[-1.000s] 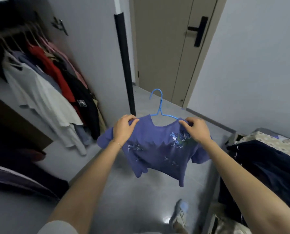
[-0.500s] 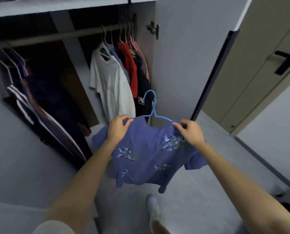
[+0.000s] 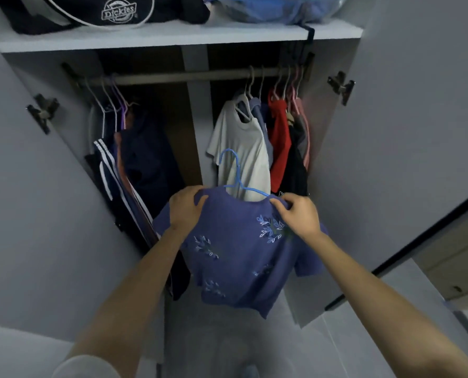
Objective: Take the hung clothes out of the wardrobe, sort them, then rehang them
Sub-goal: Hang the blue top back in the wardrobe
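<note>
Head view, nearest first: what is held, and how?

A purple T-shirt (image 3: pixel 238 257) printed with pale leaves is held up in front of the open wardrobe (image 3: pixel 197 118). Its left shoulder is gripped by the left hand (image 3: pixel 185 207), with the fingers curled over the cloth. Its right shoulder is pinched by the right hand (image 3: pixel 298 214) between thumb and fingertips.

Is the shirt carried on anything?

It is hung on a blue hanger (image 3: pixel 238 173). The hook is seen standing above the neckline, between the two hands and well below the rail (image 3: pixel 183 76).

What is seen under and beside it?

Grey floor (image 3: pixel 227 336) is shown beneath the hem, and a blurred shoe (image 3: pixel 250 373) is seen at the bottom edge. The doors (image 3: pixel 391 132) are swung wide, one at each side, and a metal hinge (image 3: pixel 340 85) is fixed to each.

And inside?

Toward the rail's right end a white T-shirt (image 3: pixel 241 148) is hung, directly behind the blue hook. A red garment (image 3: pixel 280 137) and further dark and pink pieces are packed beside it, up to the right wall. At the rail's left end dark garments (image 3: pixel 145 159) are hung, one of them marked with white stripes. The two groups are kept well apart.

Farthest?

On the shelf (image 3: pixel 173 36) above the rail, a dark bag (image 3: pixel 118 10) lettered "Dickies" is laid toward the left end. A blue translucent bag (image 3: pixel 268 6) is laid toward the right end.
</note>
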`<control>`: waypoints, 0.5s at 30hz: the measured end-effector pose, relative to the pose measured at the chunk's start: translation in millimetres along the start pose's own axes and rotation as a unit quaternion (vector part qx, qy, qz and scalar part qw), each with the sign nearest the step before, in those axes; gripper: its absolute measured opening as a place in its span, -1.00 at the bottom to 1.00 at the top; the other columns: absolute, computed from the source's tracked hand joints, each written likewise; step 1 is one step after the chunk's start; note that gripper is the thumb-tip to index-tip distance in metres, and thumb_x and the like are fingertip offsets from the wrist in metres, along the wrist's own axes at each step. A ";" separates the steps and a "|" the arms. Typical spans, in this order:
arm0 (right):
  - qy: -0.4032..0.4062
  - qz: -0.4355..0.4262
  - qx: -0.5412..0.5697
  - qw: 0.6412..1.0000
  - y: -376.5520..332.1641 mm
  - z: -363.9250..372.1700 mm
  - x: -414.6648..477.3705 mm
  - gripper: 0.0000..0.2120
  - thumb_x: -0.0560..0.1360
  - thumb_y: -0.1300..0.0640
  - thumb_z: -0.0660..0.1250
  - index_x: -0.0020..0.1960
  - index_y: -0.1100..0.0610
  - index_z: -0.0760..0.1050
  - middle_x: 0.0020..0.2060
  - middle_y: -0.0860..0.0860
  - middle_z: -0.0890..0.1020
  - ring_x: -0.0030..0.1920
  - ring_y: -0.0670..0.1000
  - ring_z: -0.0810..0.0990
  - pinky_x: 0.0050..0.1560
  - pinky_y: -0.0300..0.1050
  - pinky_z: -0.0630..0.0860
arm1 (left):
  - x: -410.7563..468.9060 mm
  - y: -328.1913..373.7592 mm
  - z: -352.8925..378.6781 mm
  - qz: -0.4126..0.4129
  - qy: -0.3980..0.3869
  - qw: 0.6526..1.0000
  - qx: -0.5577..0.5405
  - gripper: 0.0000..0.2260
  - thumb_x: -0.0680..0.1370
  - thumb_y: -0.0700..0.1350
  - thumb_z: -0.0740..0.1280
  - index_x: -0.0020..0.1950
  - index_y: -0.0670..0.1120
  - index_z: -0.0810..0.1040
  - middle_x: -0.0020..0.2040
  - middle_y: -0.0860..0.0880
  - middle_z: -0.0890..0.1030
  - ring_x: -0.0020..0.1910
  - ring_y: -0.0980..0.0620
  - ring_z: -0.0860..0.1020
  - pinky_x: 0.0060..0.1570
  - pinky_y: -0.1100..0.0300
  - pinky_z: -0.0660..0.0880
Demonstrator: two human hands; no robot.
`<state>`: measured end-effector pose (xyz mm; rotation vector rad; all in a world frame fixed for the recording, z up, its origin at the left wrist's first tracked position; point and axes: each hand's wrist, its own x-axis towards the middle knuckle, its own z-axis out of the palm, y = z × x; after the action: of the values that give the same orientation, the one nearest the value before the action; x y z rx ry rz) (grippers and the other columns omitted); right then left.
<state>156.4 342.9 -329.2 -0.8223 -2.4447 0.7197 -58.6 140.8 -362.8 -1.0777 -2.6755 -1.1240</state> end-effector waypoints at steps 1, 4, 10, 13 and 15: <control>0.000 0.001 0.005 1.000 -1.6 3.0 9.3 -0.64 0.54 -0.06 0.36 -0.37 0.00 0.35 -0.51 -0.10 0.41 -0.42 -0.02 0.39 -0.34 -0.11 0.27 | 2.9 -3.7 0.3 -0.001 0.009 1.000 0.010 -0.66 0.60 -0.02 0.27 0.30 -0.17 0.58 0.22 -0.17 0.62 0.18 -0.20 0.57 0.22 -0.02 0.41; 0.008 0.005 0.026 1.000 -9.7 9.6 35.5 -0.54 0.54 -0.04 0.36 -0.43 0.01 0.24 -0.55 -0.05 0.32 -0.47 -0.03 0.31 -0.37 -0.03 0.29 | 11.8 -12.6 2.1 -0.015 0.007 0.998 0.068 -0.59 0.64 0.00 0.28 0.46 -0.10 0.44 0.42 -0.14 0.48 0.38 -0.18 0.43 0.44 -0.18 0.18; 0.024 0.012 0.063 0.998 -21.3 26.0 87.9 -0.55 0.54 -0.05 0.37 -0.39 0.19 0.35 -0.53 0.03 0.38 -0.45 0.09 0.38 -0.38 0.01 0.33 | 39.8 -14.1 2.7 -0.004 0.000 0.995 0.100 -0.54 0.66 0.04 0.26 0.54 -0.03 0.32 0.55 -0.09 0.29 0.55 -0.11 0.22 0.52 -0.17 -0.06; 0.039 0.033 0.084 0.995 -28.6 34.0 112.7 -0.54 0.53 -0.05 0.38 -0.37 0.25 0.40 -0.51 0.08 0.42 -0.42 0.12 0.43 -0.38 0.00 0.33 | 62.9 -18.4 5.2 0.018 0.005 0.994 0.105 -0.53 0.65 0.05 0.27 0.54 -0.03 0.32 0.56 -0.11 0.27 0.55 -0.14 0.20 0.52 -0.18 -0.05; 0.054 0.051 0.101 0.992 -34.5 39.4 129.6 -0.52 0.52 -0.06 0.38 -0.39 0.23 0.35 -0.53 0.04 0.38 -0.44 0.07 0.37 -0.39 -0.01 0.30 | 81.1 -22.4 5.5 0.025 0.006 0.994 0.103 -0.51 0.64 0.10 0.24 0.54 -0.04 0.32 0.56 -0.12 0.28 0.55 -0.15 0.21 0.51 -0.19 -0.04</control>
<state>27.2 390.8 -305.6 -0.8851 -2.2040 0.9191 -132.6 180.7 -356.8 -1.0917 -2.6655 -0.8207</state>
